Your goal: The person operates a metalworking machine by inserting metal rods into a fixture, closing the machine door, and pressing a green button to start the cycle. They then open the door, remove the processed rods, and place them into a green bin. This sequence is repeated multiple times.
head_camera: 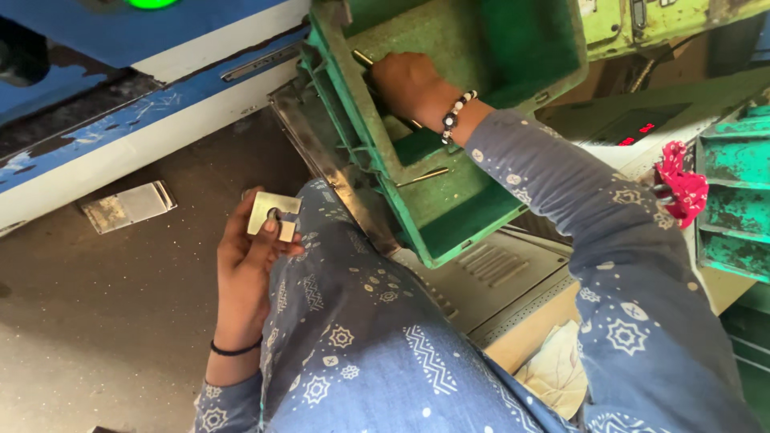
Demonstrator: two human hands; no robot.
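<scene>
My right hand (pixel 405 80) reaches into green bin (pixel 481 104), fingers on a brass rod (pixel 362 58) | left hand (pixel 249 256) pinches square metal plate (pixel 273 212) | loose rod (pixel 423 176) lies just below right hand, pointing sideways.

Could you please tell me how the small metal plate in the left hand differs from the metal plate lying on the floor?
The small metal plate is roughly square with a hole, held in the left hand; the metal plate on the floor is a longer rectangle, lying flat and untouched, with no hole visible. Both are flat, silvery metal.
</scene>
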